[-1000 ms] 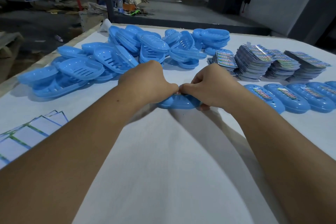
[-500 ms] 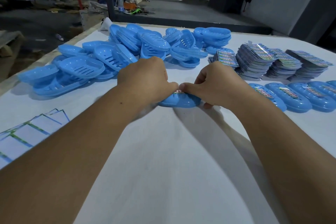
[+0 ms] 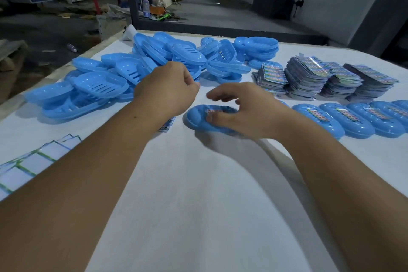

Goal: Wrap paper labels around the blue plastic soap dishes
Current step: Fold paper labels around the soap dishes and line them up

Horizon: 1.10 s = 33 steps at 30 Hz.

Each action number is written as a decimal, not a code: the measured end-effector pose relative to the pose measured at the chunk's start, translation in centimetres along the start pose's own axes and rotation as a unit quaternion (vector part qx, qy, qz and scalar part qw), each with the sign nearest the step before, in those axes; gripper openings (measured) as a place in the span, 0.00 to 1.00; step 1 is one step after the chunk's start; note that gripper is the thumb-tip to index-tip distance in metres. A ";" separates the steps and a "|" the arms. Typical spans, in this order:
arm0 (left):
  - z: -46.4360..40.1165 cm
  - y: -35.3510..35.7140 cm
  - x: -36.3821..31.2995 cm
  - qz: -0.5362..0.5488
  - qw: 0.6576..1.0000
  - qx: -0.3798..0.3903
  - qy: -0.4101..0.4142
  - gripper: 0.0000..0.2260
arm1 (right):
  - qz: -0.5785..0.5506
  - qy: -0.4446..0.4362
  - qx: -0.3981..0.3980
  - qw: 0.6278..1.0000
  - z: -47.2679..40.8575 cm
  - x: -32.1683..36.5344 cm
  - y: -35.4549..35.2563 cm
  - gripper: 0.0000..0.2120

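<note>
A closed blue soap dish (image 3: 198, 118) with a paper label (image 3: 213, 110) on top lies on the white table at centre. My right hand (image 3: 247, 112) hovers over its right half, thumb touching the top beside the label, the other fingers spread loosely above. My left hand (image 3: 167, 88) is lifted to the left of the dish, fingers loosely curled with nothing seen in them. A small stack of labels (image 3: 168, 125) peeks out under my left wrist. Loose blue dish halves (image 3: 99, 86) are heaped at the back left.
Stacks of shiny printed labels (image 3: 309, 75) stand at the back right. In front of them lies a row of labelled dishes (image 3: 353, 119). White sheets with green edges (image 3: 33, 161) lie at the left edge. The table ends at the back against a dark floor.
Both hands were pressed together on the dish's label. They have come apart: my left hand lifted away to the left, and my right hand opened above the dish.
</note>
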State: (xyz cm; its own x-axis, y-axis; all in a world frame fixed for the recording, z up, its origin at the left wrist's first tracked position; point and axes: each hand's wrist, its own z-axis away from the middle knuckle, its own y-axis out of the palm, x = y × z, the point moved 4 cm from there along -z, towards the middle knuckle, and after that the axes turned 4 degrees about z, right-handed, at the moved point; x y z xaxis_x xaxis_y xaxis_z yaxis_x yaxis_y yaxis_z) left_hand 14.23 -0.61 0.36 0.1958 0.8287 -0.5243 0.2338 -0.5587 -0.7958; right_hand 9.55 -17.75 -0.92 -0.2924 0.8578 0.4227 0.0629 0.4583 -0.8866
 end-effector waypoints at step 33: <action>-0.1 1.4 0.6 -0.038 0.999 0.018 0.009 0.12 | 0.224 0.223 -0.057 0.947 1.2 -3.3 -3.1 0.23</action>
State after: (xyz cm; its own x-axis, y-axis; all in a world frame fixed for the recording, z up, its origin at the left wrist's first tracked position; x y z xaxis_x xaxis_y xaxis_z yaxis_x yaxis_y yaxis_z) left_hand 14.74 -0.93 -1.08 0.1959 0.8678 -0.4568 0.2135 -0.4923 -0.8438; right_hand 9.17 -22.24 0.22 0.2175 0.9736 0.0689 0.1954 0.0257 -0.9804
